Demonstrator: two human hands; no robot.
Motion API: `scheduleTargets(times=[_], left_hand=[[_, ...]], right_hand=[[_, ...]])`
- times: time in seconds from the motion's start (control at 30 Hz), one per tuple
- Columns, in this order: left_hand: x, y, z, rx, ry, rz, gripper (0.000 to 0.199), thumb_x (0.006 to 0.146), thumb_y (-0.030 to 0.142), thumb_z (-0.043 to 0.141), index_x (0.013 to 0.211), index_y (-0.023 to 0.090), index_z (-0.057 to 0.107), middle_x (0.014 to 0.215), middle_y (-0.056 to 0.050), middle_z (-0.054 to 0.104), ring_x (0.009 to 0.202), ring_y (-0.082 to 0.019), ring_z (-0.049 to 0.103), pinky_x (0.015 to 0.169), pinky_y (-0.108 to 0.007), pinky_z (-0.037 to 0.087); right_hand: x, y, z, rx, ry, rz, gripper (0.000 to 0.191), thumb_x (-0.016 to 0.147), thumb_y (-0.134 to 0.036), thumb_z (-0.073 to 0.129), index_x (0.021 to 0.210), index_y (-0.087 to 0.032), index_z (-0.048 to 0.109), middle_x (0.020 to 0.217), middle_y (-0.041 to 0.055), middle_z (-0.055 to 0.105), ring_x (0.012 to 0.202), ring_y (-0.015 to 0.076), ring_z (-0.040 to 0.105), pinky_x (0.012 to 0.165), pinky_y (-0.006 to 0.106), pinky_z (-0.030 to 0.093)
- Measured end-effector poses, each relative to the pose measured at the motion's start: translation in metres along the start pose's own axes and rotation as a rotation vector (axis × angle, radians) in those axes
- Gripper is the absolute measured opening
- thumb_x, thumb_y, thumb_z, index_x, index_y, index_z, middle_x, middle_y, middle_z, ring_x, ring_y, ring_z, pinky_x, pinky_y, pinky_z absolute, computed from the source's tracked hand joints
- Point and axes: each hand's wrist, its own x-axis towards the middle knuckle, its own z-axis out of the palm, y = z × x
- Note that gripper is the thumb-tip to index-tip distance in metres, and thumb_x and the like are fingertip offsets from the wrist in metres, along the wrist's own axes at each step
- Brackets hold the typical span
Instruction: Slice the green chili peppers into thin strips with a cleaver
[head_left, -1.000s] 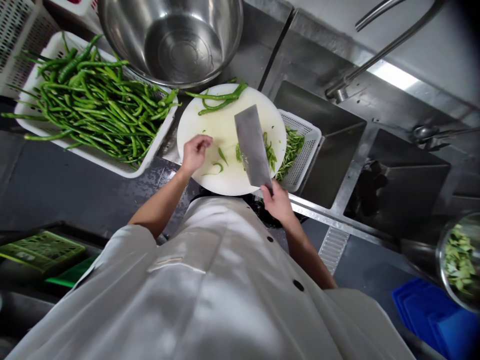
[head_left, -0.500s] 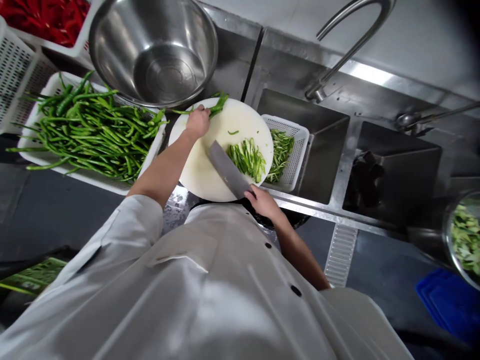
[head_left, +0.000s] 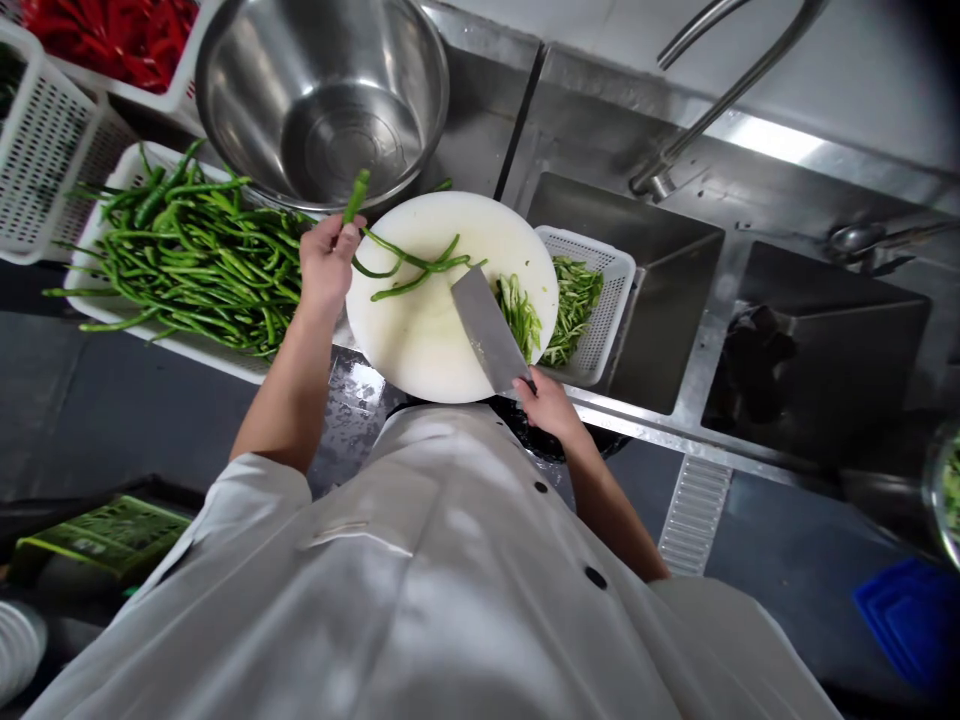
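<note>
My left hand [head_left: 328,262] is closed on a green pepper [head_left: 356,196] at the left edge of the round white board [head_left: 412,340]. Several long green peppers [head_left: 420,266] lie across the board beside its fingers. My right hand [head_left: 547,402] grips the handle of a cleaver [head_left: 489,330], whose blade rests on or just over the board. Cut green pieces [head_left: 519,316] lie at the right of the blade, partly hidden by it. More cut pieces fill part of a white basket [head_left: 615,300] beyond the board's right side.
A white basket [head_left: 88,260] heaped with long green peppers stands at the left, below a large steel bowl [head_left: 322,100]. Red peppers [head_left: 120,35] fill a basket at the upper left. Two sinks [head_left: 667,330] and a curved faucet [head_left: 727,105] are at the right.
My left hand has moved left and lifted a pepper upright; other peppers now spread over the board. The cleaver has shifted right, against the cut pieces. The view has moved slightly.
</note>
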Motion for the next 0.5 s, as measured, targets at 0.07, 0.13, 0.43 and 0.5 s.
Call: scheduleTargets(times=[0.07,0.13,0.43,0.5], left_hand=[[-0.018,0.005,-0.012,0.06,-0.102,0.019,0.049,0.11,0.058,0.042,0.111,0.018,0.071,0.08,-0.003,0.066,0.082,-0.019,0.07,0.081,-0.035,0.059],[-0.04,0.007,-0.01,0.163,-0.276,0.059,0.044,0.107,0.056,0.048,0.111,0.019,0.073,0.085,-0.006,0.069,0.085,-0.021,0.07,0.083,-0.035,0.059],[-0.115,-0.018,0.054,0.428,-0.197,0.03,0.028,0.105,0.037,0.051,0.112,0.019,0.071,0.099,-0.013,0.067,0.097,-0.029,0.065,0.091,-0.043,0.055],[-0.132,-0.019,0.04,0.461,-0.027,-0.005,0.026,0.106,0.034,0.049,0.113,0.02,0.069,0.103,-0.013,0.065,0.101,-0.029,0.063,0.091,-0.043,0.054]], right_hand=[[0.0,-0.002,-0.002,0.016,-0.028,0.021,0.037,0.107,-0.039,0.042,0.128,-0.02,0.064,0.083,0.003,0.073,0.062,0.0203,0.063,0.073,0.033,0.052],[-0.001,-0.003,-0.003,0.004,-0.046,0.032,0.037,0.107,-0.039,0.042,0.129,-0.018,0.063,0.083,0.0034,0.073,0.06,0.02,0.063,0.074,0.033,0.052],[-0.032,-0.01,-0.004,-0.363,0.043,-0.042,0.039,0.109,-0.035,0.039,0.133,-0.014,0.063,0.106,0.0155,0.079,0.094,0.0318,0.073,0.084,0.037,0.049],[-0.043,-0.017,-0.008,-0.462,0.024,-0.043,0.041,0.111,-0.036,0.038,0.136,-0.014,0.062,0.103,0.0159,0.079,0.093,0.0326,0.074,0.079,0.036,0.048]])
